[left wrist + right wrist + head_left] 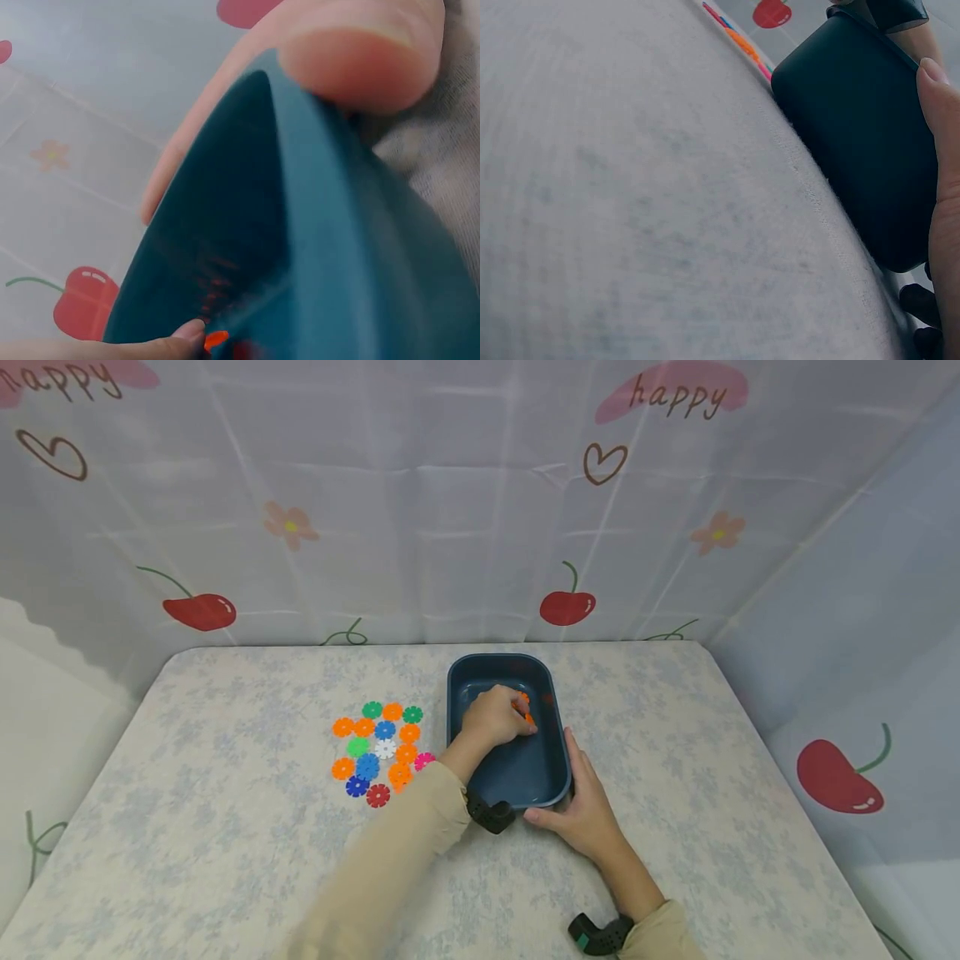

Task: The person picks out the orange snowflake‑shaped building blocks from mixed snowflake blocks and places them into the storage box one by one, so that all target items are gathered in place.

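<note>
The bin point(517, 777) looks like moulded plastic, smooth all over, its inner wall glossy enough to mirror reddish streaks and its outside nearer matt, while the slotted discs point(367, 766) at its nine o'clock look like thin, smooth plastic. Beneath lies a matt tablecloth point(225, 827) with a fine woven grain, and at twelve o'clock the backdrop point(420, 527) is a thin, creased sheet with a faint sheen. At seven o'clock the sleeve point(382, 860) is matt, wrinkled cloth, and the wrist camera point(491, 816) at six o'clock looks like hard plastic.
</note>
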`<move>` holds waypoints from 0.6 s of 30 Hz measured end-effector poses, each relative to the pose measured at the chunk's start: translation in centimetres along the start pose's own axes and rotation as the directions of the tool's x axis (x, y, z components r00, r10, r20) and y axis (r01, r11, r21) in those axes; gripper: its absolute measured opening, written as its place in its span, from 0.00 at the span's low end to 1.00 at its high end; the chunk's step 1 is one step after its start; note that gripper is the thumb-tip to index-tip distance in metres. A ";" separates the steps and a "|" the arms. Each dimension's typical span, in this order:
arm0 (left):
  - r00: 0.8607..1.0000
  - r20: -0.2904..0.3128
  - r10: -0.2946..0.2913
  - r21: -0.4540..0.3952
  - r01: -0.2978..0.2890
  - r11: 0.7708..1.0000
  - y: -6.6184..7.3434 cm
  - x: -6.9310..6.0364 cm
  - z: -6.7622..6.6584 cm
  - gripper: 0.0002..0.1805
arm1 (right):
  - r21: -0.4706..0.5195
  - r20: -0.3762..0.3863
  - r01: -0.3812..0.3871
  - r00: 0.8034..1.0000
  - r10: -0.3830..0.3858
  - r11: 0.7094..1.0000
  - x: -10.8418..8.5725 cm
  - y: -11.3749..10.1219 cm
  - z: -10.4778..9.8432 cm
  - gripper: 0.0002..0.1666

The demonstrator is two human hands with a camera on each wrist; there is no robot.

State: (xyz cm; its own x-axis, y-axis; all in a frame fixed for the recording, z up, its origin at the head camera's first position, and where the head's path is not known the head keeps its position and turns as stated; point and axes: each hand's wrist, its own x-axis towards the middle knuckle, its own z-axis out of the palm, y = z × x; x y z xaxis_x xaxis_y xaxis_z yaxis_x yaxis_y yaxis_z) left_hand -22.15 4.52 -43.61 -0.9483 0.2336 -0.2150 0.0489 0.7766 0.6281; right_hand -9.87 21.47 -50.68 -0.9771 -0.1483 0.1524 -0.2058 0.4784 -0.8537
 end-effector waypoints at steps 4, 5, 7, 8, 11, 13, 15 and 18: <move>0.999 -0.004 -0.037 0.000 0.037 0.999 0.0 0.1 0.5 0.15 | 0.001 0.000 -0.003 1.000 0.003 1.000 0.0 0.0 0.0 0.76; 0.999 -0.007 -0.040 0.007 0.040 0.999 -0.1 0.1 0.7 0.15 | 0.001 -0.001 -0.004 1.000 0.004 1.000 0.0 0.0 0.0 0.76; 0.999 -0.016 -0.042 0.028 0.042 0.999 -0.1 0.1 1.0 0.15 | -0.001 -0.002 -0.004 1.000 0.004 1.000 0.0 -0.1 0.0 0.76; 0.999 -0.024 -0.038 0.045 0.039 0.998 -0.2 0.1 1.2 0.15 | -0.001 -0.004 -0.003 1.000 0.003 1.000 0.0 -0.1 0.0 0.76; 0.999 -0.046 -0.017 0.106 0.022 0.994 -0.3 0.1 1.6 0.14 | 0.004 -0.006 0.000 1.000 0.000 1.000 0.0 -0.2 0.0 0.76; 0.998 -0.061 -0.007 0.142 0.015 0.990 -0.3 0.2 1.8 0.14 | 0.008 -0.006 0.004 1.000 -0.004 1.000 0.0 -0.2 0.0 0.76; 0.997 -0.078 0.004 0.176 0.010 0.984 -0.4 0.2 1.9 0.14 | 0.006 -0.007 0.006 1.000 -0.006 1.000 0.0 -0.2 0.0 0.76; 0.995 -0.095 0.018 0.221 0.004 0.975 -0.3 0.1 2.0 0.14 | -0.002 -0.009 0.003 1.000 -0.003 1.000 0.0 -0.2 0.0 0.76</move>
State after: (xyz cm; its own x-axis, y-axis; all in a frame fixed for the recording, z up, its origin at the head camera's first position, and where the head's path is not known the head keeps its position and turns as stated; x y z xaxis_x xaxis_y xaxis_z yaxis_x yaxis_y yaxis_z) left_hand -21.66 5.48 -45.39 -0.9727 0.1907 -0.1319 0.1135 0.8876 0.4464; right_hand -9.82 21.41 -50.54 -0.9769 -0.1421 0.1593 -0.2088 0.4795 -0.8523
